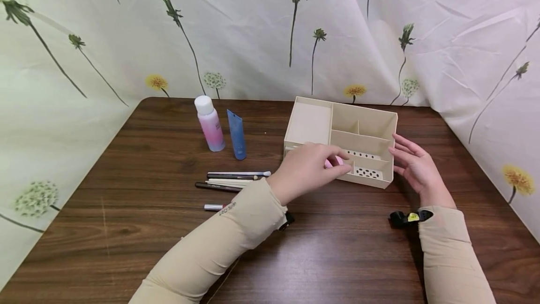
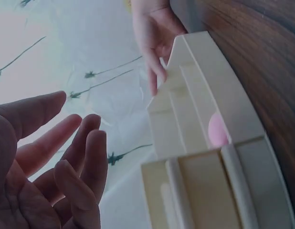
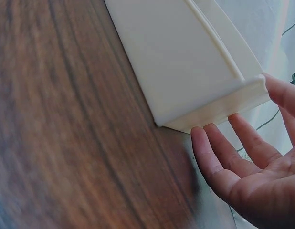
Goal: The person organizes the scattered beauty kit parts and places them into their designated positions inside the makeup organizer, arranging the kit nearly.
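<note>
A cream desk organizer (image 1: 309,118) with several compartments stands toward the back right of the table. My left hand (image 1: 310,168) hovers above its front compartments, the fingers loosely bent and holding nothing. Just below them, a small pink rounded thing (image 2: 217,130) sits in a front compartment; its kind is not clear. In the left wrist view the fingers are plainly apart from it. At the organizer's right end, my right hand (image 1: 417,168) rests its spread fingertips (image 3: 201,138) against the side wall.
Left of the organizer stand a pink-and-white bottle (image 1: 211,128) and a blue squeeze tube (image 1: 237,137). Several slim brushes and pencils (image 1: 223,186) lie nearer, partly behind my left sleeve. A silver-ended tube (image 1: 213,207) lies below them. Flowered cloth (image 1: 253,36) hangs behind the table.
</note>
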Available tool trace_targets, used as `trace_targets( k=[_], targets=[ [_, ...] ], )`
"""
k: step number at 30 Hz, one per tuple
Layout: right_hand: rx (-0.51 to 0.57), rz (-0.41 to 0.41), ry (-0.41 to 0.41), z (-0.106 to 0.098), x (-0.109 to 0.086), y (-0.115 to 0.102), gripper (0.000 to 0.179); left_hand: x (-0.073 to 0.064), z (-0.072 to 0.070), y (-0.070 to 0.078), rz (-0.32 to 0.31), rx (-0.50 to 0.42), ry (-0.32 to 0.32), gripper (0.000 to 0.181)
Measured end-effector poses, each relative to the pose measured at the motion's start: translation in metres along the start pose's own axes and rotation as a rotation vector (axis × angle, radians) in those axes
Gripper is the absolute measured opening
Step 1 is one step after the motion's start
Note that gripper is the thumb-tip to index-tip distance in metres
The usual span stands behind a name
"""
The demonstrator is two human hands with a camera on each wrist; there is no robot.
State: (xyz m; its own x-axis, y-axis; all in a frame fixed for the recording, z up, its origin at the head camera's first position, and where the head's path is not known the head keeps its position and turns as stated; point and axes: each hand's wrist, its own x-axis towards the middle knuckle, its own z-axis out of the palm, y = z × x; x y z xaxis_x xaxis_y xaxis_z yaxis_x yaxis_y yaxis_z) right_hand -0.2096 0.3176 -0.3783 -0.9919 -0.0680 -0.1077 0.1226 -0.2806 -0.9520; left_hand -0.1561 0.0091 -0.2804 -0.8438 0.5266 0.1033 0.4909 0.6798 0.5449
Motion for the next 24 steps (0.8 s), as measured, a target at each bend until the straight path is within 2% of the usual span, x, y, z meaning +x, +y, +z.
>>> trace_targets(
  k=[6, 12, 19, 24],
  targets=[
    [-0.008, 0.008, 0.006, -0.001, 0.000, 0.000, 0.045, -0.012, -0.018, -0.006, 0.020, 0.012, 0.041, 0.023],
    [-0.016, 0.013, 0.008, -0.001, 0.001, 0.000, 0.047, -0.025, -0.031, -0.013, 0.017, -0.012, 0.065, 0.025],
    [-0.017, 0.018, 0.015, -0.001, 0.000, -0.001, 0.048, -0.040, -0.038, -0.023, 0.118, 0.003, 0.156, 0.020],
    [-0.016, 0.019, 0.015, 0.000, -0.001, -0.001, 0.049, -0.051, -0.039, -0.035, 0.137, 0.018, 0.185, 0.017]
  ],
)
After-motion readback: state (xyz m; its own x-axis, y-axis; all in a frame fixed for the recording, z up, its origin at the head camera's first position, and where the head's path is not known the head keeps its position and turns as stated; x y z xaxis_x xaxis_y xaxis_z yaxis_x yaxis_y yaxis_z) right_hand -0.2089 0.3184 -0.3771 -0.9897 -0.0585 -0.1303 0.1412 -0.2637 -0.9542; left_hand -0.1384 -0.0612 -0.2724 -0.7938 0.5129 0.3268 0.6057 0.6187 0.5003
